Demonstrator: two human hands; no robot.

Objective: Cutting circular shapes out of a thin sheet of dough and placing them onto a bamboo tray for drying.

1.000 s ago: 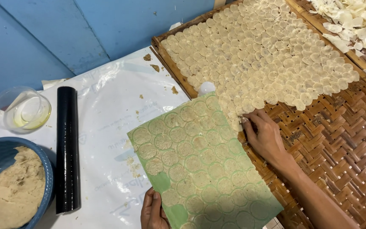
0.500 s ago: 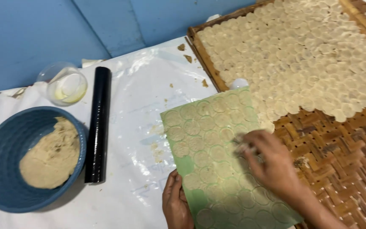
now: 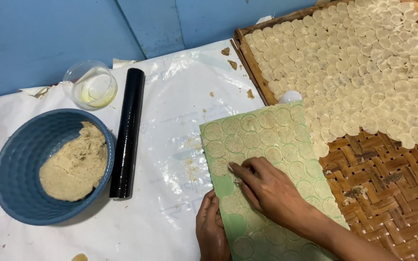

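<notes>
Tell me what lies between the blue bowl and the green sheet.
Head view: a black roller beside the blue bowl, then crumb-flecked white plastic up to the green sheet.
</notes>
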